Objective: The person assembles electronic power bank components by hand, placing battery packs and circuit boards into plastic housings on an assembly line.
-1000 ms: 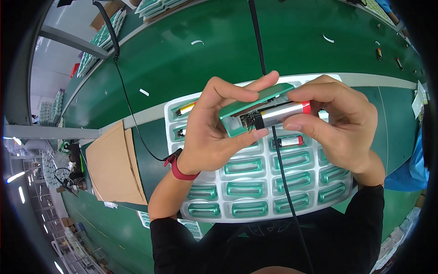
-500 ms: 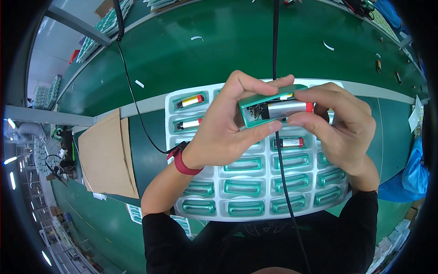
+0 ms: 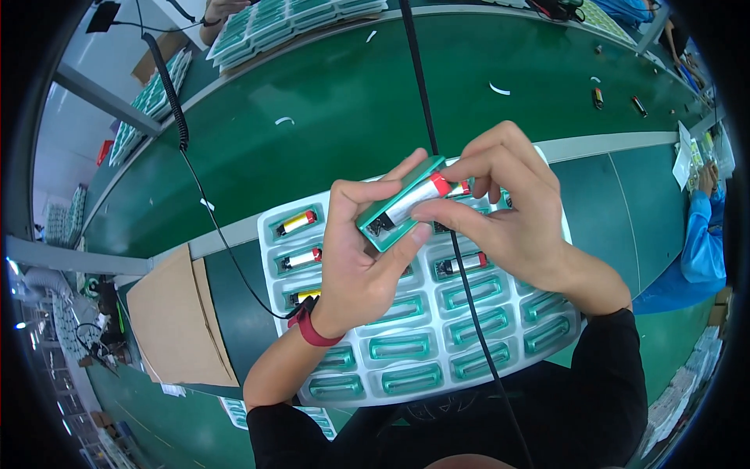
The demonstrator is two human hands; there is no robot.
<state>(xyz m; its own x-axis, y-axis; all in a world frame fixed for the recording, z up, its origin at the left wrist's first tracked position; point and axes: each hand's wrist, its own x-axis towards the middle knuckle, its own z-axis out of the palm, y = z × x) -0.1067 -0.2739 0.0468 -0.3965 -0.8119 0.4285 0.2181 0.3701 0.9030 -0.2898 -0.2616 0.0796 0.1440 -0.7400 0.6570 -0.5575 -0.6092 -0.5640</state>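
Above the white tray, my left hand is closed around an open green oblong case, tilted with its right end up. A silver battery cell with a red end lies in the case, dark parts at its lower end. My right hand pinches the cell near its red end between thumb and fingers. In the tray are several green oblong pockets, some holding cells, among them a yellow cell and a silver cell. My hands hide part of the tray. A red wrist strap sits on my left wrist.
A black cord hangs across the tray, and a coiled cable runs to my left wrist. Cardboard lies left. Stacked trays and loose cells are across the green worktop. A blue-sleeved person is at right.
The view has shifted. The case and cell have turned from nearly level to a steep slant, right end up. Both hands have turned with them, still gripping.
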